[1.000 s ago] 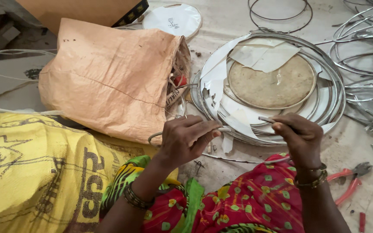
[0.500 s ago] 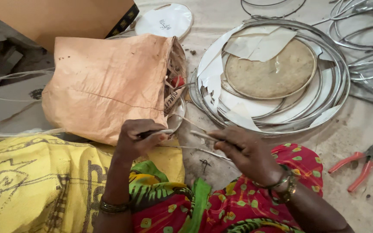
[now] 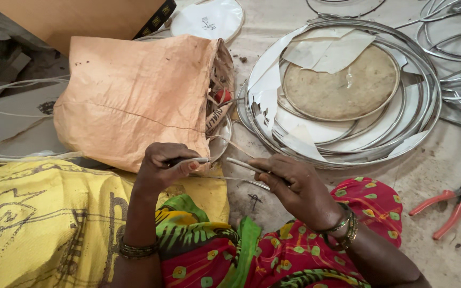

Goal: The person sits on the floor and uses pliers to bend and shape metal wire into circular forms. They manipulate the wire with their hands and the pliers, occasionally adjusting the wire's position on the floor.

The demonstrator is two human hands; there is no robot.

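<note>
Floor workshop: metal rings [image 3: 342, 90], pliers [image 3: 449, 205]

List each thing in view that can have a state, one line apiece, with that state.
left hand: closed on a thin white strip
right hand: pinching the other strip end
white strip: held between both hands, over the lap
orange sack: lying on its side, mouth open
metal rings: stacked flat, nested
red-handled pliers: on the floor, handles spread

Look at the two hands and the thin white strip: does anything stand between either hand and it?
Nothing visible does. The left hand and the right hand each already pinch an end of the strip, in front of the open orange sack.
</note>
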